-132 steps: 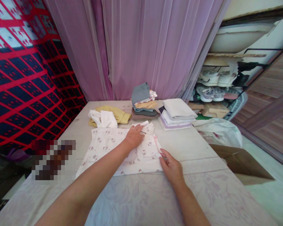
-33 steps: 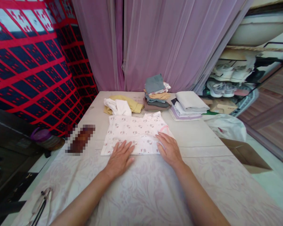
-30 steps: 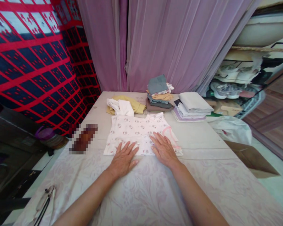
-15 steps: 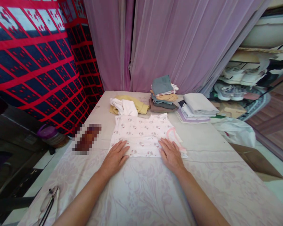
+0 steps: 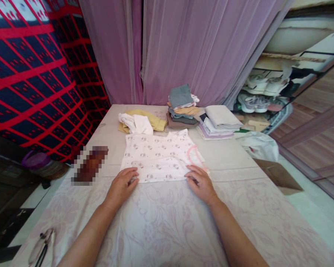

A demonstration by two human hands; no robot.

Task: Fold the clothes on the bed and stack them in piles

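Note:
A white child's shirt [image 5: 156, 152] with small printed figures and pink trim lies flat in front of me, its near part folded over. At its near left corner rests my left hand [image 5: 123, 185], fingers bent and thumb apart from them. My right hand [image 5: 200, 184] touches the near right part beside the pink trim, also with bent fingers and the thumb held apart. Neither hand lifts the cloth. Just beyond the shirt lie a crumpled white garment [image 5: 140, 124] and a mustard-yellow one [image 5: 158, 122].
Folded clothes [image 5: 180, 111] are stacked at the back, beside a pile of pale folded fabric [image 5: 222, 118]. Glasses [image 5: 41, 244] lie at the near left, below a pixelated patch. A shoe rack [image 5: 267, 89] and an open cardboard box [image 5: 278, 176] stand right of the bed.
Both hands have gone from lying flat on the shirt to bent fingers at its near edge. The left hand has slid outward to the corner. The view has shifted slightly right.

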